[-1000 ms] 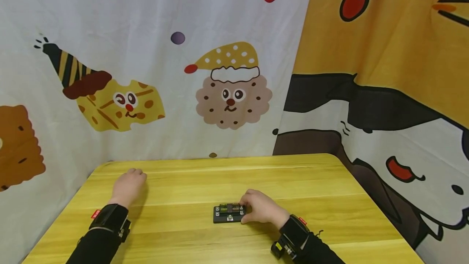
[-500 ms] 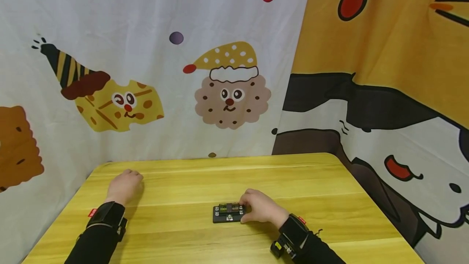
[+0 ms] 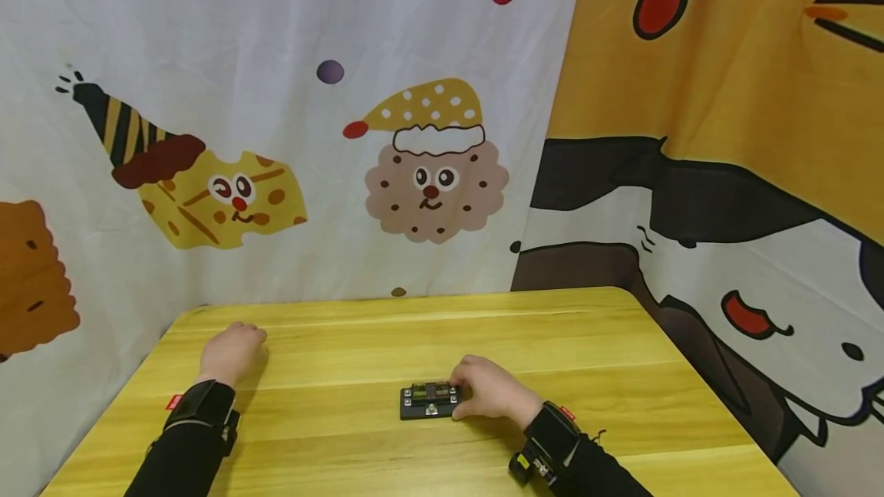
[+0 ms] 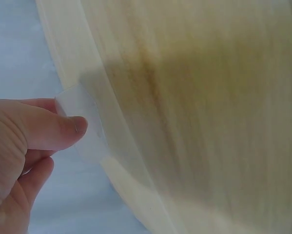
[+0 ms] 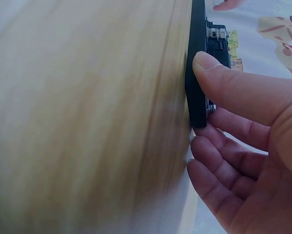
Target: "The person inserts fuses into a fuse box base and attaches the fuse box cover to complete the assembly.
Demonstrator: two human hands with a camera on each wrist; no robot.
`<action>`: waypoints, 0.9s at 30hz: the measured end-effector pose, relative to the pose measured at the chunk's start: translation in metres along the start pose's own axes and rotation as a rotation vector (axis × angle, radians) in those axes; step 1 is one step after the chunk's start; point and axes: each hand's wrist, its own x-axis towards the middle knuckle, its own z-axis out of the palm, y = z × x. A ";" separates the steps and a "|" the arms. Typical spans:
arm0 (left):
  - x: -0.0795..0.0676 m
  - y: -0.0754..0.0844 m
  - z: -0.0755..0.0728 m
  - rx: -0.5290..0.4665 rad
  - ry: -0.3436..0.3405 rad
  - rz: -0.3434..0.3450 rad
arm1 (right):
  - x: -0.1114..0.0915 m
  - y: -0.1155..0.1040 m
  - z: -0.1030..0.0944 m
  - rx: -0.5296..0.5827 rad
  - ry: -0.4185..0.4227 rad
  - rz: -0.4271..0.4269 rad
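Observation:
On the table, in the head view, lies a small black fuse block (image 3: 431, 402) with metal terminal screws and coloured blade fuses along its raised middle. My right hand (image 3: 492, 390) grips its right end. In the right wrist view the thumb (image 5: 219, 73) presses the front edge of the base, with the other fingers curled behind and below it. Over the far left of the table is my left hand (image 3: 231, 351). Seen from the left wrist, its thumb and fingers pinch a thin, clear plastic cover-like piece (image 4: 82, 119); that piece is hidden in the head view.
The wood-grain table (image 3: 331, 436) reaches back to a white curtain (image 3: 276, 37) printed with cartoon food. A yellow, black and white cartoon curtain (image 3: 691, 113) hangs along the right side. Black wrist straps with cameras sit on both forearms.
My left hand has drifted slightly left over the table. The right hand and the fuse block keep their place, while the whole head view has shifted a little.

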 end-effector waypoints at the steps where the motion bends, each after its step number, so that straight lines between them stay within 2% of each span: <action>1: 0.000 0.000 0.000 0.001 0.000 -0.003 | 0.000 0.000 0.000 -0.001 -0.001 0.000; 8: 0.000 -0.004 0.001 -0.002 0.007 -0.031 | 0.002 0.001 0.001 -0.002 -0.007 0.002; 14: -0.002 -0.005 0.002 -0.049 0.016 -0.066 | 0.002 0.002 0.001 -0.008 0.001 0.002; 19: -0.003 -0.004 0.002 -0.068 -0.010 -0.087 | 0.002 0.003 0.002 -0.004 -0.003 0.016; 23: -0.003 -0.001 0.001 -0.105 -0.031 -0.081 | 0.001 0.002 0.002 0.002 -0.005 0.025; 27: 0.002 0.010 -0.004 -0.166 -0.044 -0.062 | 0.000 0.001 0.001 0.004 -0.002 0.018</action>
